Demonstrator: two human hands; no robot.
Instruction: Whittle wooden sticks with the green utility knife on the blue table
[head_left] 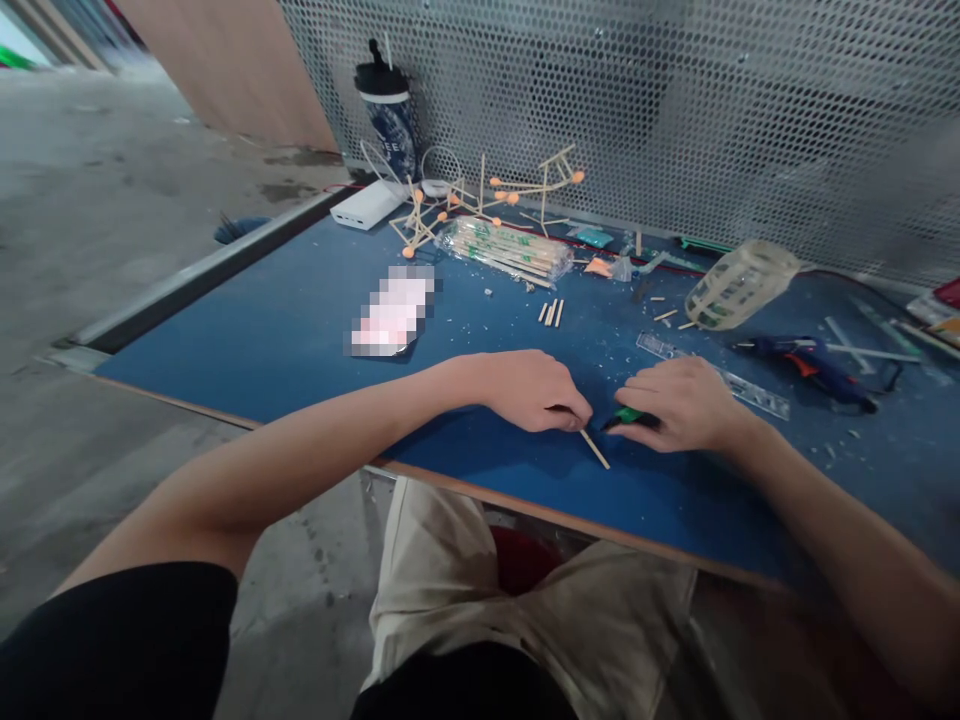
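Observation:
My left hand (534, 390) rests on the blue table (285, 330) and pinches a thin wooden stick (595, 449) that lies slanted on the surface near the front edge. My right hand (681, 403) sits just to the right, closed around a small green-and-black tool (628, 416) whose tip points at the stick. The two hands are a few centimetres apart.
Farther back lie short cut sticks (551, 312), a bag of sticks (510, 250), a stick-and-orange-ball frame (480, 195), a clear ruler (712, 373), a blue glue gun (810, 362), a pale cage-like basket (739, 283), a white power bank (369, 205), a dark cup (390, 115) and a phone (390, 318). A perforated metal wall (675, 100) backs the table.

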